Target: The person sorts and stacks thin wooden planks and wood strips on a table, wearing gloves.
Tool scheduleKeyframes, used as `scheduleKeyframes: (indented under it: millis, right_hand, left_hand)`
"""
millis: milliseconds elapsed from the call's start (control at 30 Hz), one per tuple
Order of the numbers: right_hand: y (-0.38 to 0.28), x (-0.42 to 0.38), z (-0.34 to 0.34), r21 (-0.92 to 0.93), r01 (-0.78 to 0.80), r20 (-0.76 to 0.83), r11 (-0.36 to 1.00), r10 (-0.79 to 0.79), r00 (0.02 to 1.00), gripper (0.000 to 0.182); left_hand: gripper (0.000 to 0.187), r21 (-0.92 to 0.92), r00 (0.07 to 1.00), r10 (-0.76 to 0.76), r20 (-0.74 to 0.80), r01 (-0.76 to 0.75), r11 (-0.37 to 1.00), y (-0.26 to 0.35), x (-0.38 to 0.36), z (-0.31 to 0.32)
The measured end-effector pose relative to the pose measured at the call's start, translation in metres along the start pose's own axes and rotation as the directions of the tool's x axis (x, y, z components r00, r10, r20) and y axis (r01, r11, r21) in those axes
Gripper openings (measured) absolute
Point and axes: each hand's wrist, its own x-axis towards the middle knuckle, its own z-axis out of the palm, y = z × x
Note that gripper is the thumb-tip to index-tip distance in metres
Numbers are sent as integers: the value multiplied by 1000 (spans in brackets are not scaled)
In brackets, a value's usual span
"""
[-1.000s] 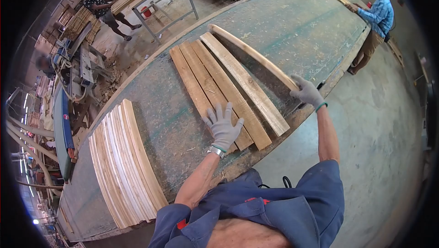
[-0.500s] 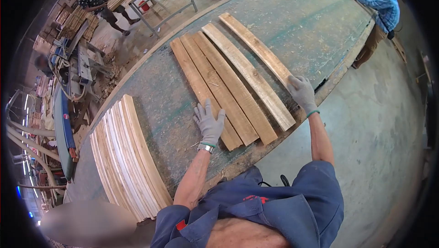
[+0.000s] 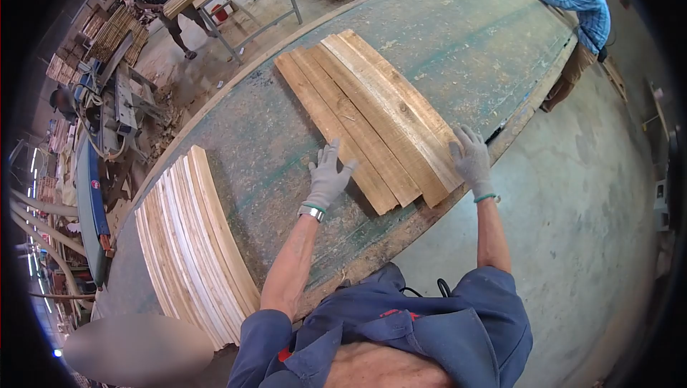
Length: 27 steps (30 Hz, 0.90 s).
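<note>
Well left of the plank row (image 3: 376,112), there's a bundle of curved slats (image 3: 197,245) on the green worktop (image 3: 272,166). Here's the gloved left hand (image 3: 330,182) at the row's left edge, fingers spread, gripping nothing. The row itself lies flat, near ends uneven. And the gloved right hand (image 3: 472,162) sits at its right edge, fingers parted too! Well right of the row, a person in a checked shirt (image 3: 588,16).

A: Which colours mark the boards (image 3: 373,127)?
B: Tan-brown, streaked with darker grain, partly whitish.
A: And the counter (image 3: 250,148)?
B: Dull green, mottled tan. Left grip (image 3: 328,179) and right grip (image 3: 471,162): grey, green-cuffed. Shirt (image 3: 592,17) at upper right: blue, checked.
</note>
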Motion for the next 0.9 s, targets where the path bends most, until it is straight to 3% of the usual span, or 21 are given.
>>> scheduleKeyframes:
  millis: [100,233,367,433,500,567,633,667,733,900]
  right_hand:
    - [-33,-20,2,14,30,-43,999,-29,999,43]
    - [-113,-35,15,162,153,27,975,-159,987,50]
    - [-203,-20,47,224,241,148,944,-277,949,55]
    - [-222,-8,73,203,288,185,936,-326,927,55]
    - [-242,6,111,131,361,214,923,-382,899,53]
    - [-246,21,135,-8,367,228,930,-356,906,46]
    - [-227,37,160,-32,270,305,962,-248,919,41]
    - [-222,40,159,-97,285,309,954,-243,919,40]
    - [-212,46,148,-173,299,363,939,-221,905,43]
    - [-148,77,134,-419,225,348,879,-73,935,51]
  left_hand:
    - [73,-371,992,65,-111,-102,923,-6,-14,-22]
    - [61,-96,925,84,-370,-128,987,-33,-51,-61]
    - [58,203,824,-44,-564,190,961,-100,-103,-145]
    - [59,275,650,-67,-757,409,870,-201,-132,-172]
    - [63,171,496,-266,-826,671,721,-252,-180,-208]
    - [67,166,458,-411,-788,801,575,-287,-221,-216]
    - [72,136,390,-581,-714,892,432,-311,-260,-207]
    - [71,164,445,-639,-627,878,451,-325,-274,-197]
    - [72,163,449,-655,-608,878,451,-306,-281,-166]
    - [73,267,594,-578,-559,789,553,-263,-263,-154]
